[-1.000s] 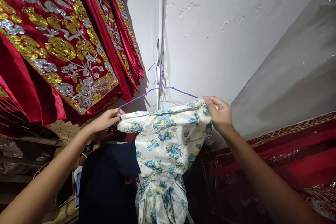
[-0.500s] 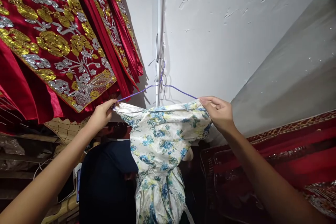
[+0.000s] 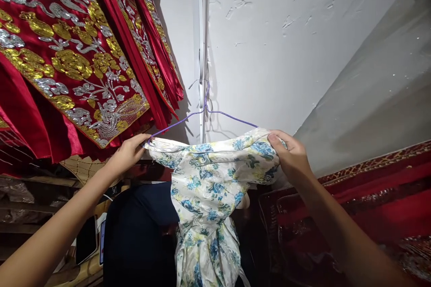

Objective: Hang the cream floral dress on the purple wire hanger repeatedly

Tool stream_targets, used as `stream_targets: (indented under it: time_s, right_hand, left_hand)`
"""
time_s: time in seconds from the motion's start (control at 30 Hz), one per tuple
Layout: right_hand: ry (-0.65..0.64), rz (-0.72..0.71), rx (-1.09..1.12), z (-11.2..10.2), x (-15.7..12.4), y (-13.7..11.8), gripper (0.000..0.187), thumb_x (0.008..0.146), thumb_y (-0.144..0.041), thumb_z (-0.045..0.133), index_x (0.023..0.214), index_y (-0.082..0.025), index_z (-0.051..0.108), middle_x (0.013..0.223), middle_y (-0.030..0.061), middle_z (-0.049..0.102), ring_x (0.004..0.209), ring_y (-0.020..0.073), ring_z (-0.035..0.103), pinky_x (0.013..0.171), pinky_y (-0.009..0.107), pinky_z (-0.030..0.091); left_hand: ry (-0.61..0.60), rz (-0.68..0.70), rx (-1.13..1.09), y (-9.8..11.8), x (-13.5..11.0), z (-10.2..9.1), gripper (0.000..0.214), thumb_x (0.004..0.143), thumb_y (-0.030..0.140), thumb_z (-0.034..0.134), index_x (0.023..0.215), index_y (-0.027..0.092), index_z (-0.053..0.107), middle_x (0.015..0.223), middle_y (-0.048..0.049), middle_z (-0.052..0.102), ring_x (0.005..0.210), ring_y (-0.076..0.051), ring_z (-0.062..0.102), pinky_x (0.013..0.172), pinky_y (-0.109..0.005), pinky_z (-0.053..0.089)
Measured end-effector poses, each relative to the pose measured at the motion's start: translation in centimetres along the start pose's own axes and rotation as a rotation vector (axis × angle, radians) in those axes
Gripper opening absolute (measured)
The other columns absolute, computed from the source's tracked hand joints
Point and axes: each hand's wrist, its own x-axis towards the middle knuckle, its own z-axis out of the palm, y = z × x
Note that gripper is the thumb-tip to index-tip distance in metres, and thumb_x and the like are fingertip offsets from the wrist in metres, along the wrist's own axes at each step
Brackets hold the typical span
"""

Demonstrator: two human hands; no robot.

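A white dress (image 3: 208,188) with blue and yellow flowers hangs in front of me on a purple wire hanger (image 3: 232,118). My left hand (image 3: 129,152) pinches the dress's left shoulder together with the hanger's end. At the other shoulder, my right hand (image 3: 291,152) grips the fabric between thumb and fingers, and the hanger's right end is hidden inside the cloth. Above the neckline the hanger's hook stands upright in front of the white wall (image 3: 256,67). The waist is gathered, and the skirt runs down out of view.
Red cloth panels (image 3: 77,63) with gold and silver embroidery hang at upper left. A narrow metal strip (image 3: 202,22) runs down the wall. Two phones, one a dark phone (image 3: 86,240), lie at lower left. Dark red furniture (image 3: 370,215) stands at right.
My right hand has shifted slightly right and down, drawing the right shoulder fabric outward along the hanger. My left hand and the dress sit slightly lower in view.
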Motion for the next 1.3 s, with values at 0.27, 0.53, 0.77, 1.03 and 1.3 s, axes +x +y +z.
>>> stream_targets:
  time_s: [0.27, 0.53, 0.77, 1.03, 1.3]
  right_hand:
    - [0.126, -0.12, -0.092, 0.0, 0.7, -0.5, 0.031, 0.087, -0.053, 0.068, 0.092, -0.024, 0.077, 0.087, 0.0041, 0.072, 0.077, 0.0229, 0.065, 0.064, 0.031, 0.051]
    - [0.126, -0.163, -0.132, -0.5, 1.0, -1.0, 0.035, 0.087, -0.055, 0.068, 0.097, -0.023, 0.078, 0.091, 0.0055, 0.074, 0.082, 0.0252, 0.067, 0.066, 0.034, 0.053]
    - [0.055, -0.203, -0.123, -0.8, 1.5, -1.8, 0.029, 0.088, -0.052, 0.069, 0.093, -0.025, 0.079, 0.095, 0.0065, 0.077, 0.091, 0.0285, 0.07, 0.073, 0.036, 0.058]
    - [0.053, -0.223, -0.143, -0.3, 1.7, -2.3, 0.031, 0.087, -0.053, 0.069, 0.09, -0.024, 0.079, 0.091, 0.006, 0.077, 0.089, 0.0293, 0.071, 0.073, 0.038, 0.057]
    - [0.064, -0.223, -0.074, -0.3, 1.6, -2.4, 0.027, 0.086, -0.051, 0.071, 0.096, -0.027, 0.079, 0.098, 0.0071, 0.077, 0.091, 0.0317, 0.072, 0.072, 0.041, 0.059]
  left_hand:
    - [-0.165, 0.024, 0.047, 0.8, -1.0, -0.4, 0.051, 0.104, 0.04, 0.035, 0.151, 0.023, 0.043, 0.149, -0.009, 0.054, 0.138, -0.027, 0.048, 0.12, -0.045, 0.033]
    - [-0.015, 0.018, -0.039, 3.3, -0.4, -1.3, 0.037, 0.104, 0.042, 0.036, 0.113, 0.018, 0.064, 0.1, -0.0078, 0.066, 0.099, -0.024, 0.061, 0.092, -0.036, 0.047]
    - [0.219, -0.09, -0.365, 5.6, 1.1, -2.8, 0.03, 0.101, 0.034, 0.037, 0.105, 0.02, 0.063, 0.103, -0.0053, 0.064, 0.096, -0.022, 0.06, 0.085, -0.033, 0.047]
    - [-0.016, 0.15, 0.012, 3.2, -0.6, -3.2, 0.04, 0.099, 0.029, 0.043, 0.135, 0.017, 0.051, 0.118, -0.0113, 0.06, 0.112, -0.027, 0.054, 0.099, -0.038, 0.043]
    - [-0.187, 0.165, 0.102, 3.1, -1.3, -4.3, 0.061, 0.103, 0.034, 0.044, 0.161, 0.03, 0.024, 0.115, -0.0079, 0.059, 0.109, -0.024, 0.052, 0.102, -0.037, 0.041]
